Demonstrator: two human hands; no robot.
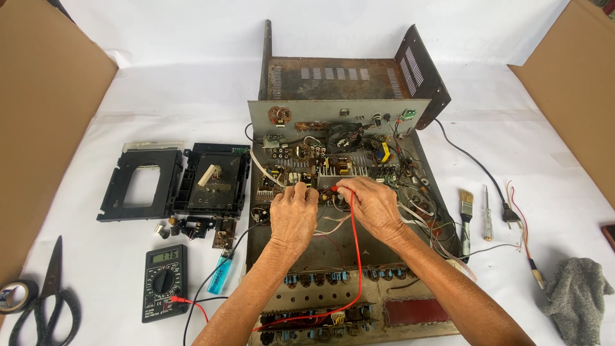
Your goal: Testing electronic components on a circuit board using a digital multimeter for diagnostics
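View: looking down at a white-covered bench, opened amplifier chassis (346, 256) in centre.
L hand (293, 211): fingers curled tight, tips pressed onto circuit board (307, 168); black lead (208, 285) runs to it, probe itself hidden, so can't tell what's pinched.
R hand (371, 206): closed round red probe (335, 189), tip on board just beside L hand.
Red lead (356, 256): loops down over chassis front, back to meter.
Multimeter (164, 282): black, lying flat, L of chassis, display lit.
Nearby L: blue lighter (219, 274), scissors (43, 301), black plastic frames (176, 181).
Nearby R: paintbrush (466, 221), screwdriver (487, 214), grey rag (576, 296).
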